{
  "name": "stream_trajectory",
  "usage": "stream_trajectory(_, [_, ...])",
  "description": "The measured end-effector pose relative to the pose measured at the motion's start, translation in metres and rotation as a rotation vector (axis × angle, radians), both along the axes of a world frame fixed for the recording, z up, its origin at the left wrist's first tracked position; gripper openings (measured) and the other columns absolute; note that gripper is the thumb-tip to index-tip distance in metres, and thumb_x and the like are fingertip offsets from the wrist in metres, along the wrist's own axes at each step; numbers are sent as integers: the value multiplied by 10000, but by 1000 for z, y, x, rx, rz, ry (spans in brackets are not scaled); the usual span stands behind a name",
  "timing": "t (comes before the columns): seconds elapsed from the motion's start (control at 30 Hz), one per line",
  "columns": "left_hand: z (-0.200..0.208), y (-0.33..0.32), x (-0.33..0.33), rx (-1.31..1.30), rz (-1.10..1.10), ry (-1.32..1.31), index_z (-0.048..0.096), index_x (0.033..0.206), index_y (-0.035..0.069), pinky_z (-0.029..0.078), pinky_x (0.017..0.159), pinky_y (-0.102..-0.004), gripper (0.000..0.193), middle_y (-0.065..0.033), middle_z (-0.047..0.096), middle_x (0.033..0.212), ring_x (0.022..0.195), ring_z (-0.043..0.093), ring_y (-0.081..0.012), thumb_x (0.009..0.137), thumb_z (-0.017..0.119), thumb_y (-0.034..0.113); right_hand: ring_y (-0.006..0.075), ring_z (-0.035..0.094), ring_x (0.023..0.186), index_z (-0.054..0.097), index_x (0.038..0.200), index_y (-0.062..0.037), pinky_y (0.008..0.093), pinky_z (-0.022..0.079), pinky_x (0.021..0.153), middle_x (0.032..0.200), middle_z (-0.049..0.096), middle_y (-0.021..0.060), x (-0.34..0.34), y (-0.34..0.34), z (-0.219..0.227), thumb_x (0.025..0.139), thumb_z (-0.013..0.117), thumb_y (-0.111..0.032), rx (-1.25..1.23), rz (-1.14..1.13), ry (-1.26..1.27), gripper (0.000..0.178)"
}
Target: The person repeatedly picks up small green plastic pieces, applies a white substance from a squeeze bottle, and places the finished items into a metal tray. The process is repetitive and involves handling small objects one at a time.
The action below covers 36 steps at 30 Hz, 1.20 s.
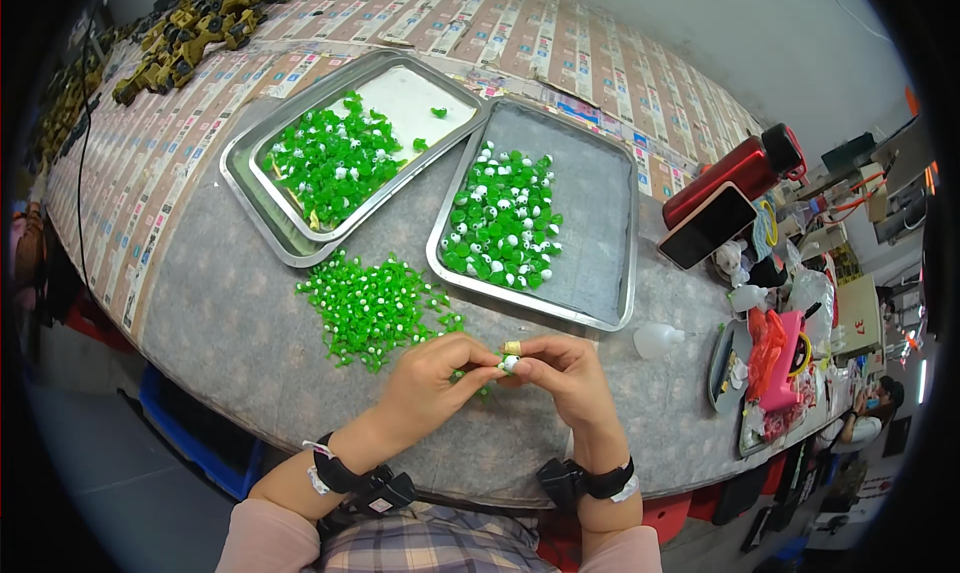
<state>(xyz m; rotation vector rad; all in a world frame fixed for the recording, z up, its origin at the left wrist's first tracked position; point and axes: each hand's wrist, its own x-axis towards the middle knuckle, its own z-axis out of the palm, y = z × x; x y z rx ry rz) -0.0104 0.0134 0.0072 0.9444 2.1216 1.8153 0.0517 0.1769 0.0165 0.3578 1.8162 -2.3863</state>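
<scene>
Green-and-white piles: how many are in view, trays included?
3: left pile in the left tray, right pile in the right tray, loose pile on the grey table cover. None appears hidden.

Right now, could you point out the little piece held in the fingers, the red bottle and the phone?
Held piece (509,364): head view, on its white part.
Red bottle (735,168): head view, on its body.
Phone (707,226): head view, on its screen.
</scene>
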Motion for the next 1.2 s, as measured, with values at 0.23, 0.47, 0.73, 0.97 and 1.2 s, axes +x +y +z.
stream_trajectory(0.23, [1, -3, 0, -74, -33, -54, 561, 742, 13, 423, 528, -265, 85, -72, 562, 702, 623, 545, -181, 710, 614, 71, 158, 602, 674, 560, 938, 50, 233, 495, 606, 797, 606, 121, -1, 0, -4, 767, 571, -67, -121, 10, -86, 208])
stream_trajectory(0.47, [5, -5, -2, -26, -110, -453, 572, 782, -11, 440, 588, -201, 79, -49, 587, 757, 660, 550, -87, 736, 606, 44, 167, 605, 638, 562, 902, 52, 238, 499, 574, 777, 605, 128, -1, 0, -7, 770, 567, -78, -235, 5, -124, 185])
stream_trajectory(0.73, [0, -2, -1, 135, -151, -726, 586, 792, 14, 401, 529, -166, 103, -13, 592, 705, 597, 511, -38, 750, 610, 105, 167, 603, 619, 557, 872, 45, 236, 500, 562, 754, 604, 126, 1, 0, -3, 768, 563, -68, -287, 7, -105, 153])
stream_trajectory(0.97, [-1, -9, -32, 431, 82, -765, 570, 838, 27, 436, 552, -198, 107, -24, 568, 682, 595, 531, -89, 782, 567, 118, 135, 583, 616, 568, 837, 17, 206, 462, 552, 725, 607, 92, 4, 21, 6, 772, 559, -66, 227, -271, 93, 106])
stream_trajectory(1.2, [39, -21, -99, 639, 418, -653, 384, 1152, 42, 467, 599, -196, 359, -30, 555, 834, 688, 531, -63, 830, 496, 152, 159, 567, 579, 582, 788, -36, 256, 440, 540, 695, 589, 68, 5, 20, 3, 690, 621, -122, 974, -65, 81, 136])
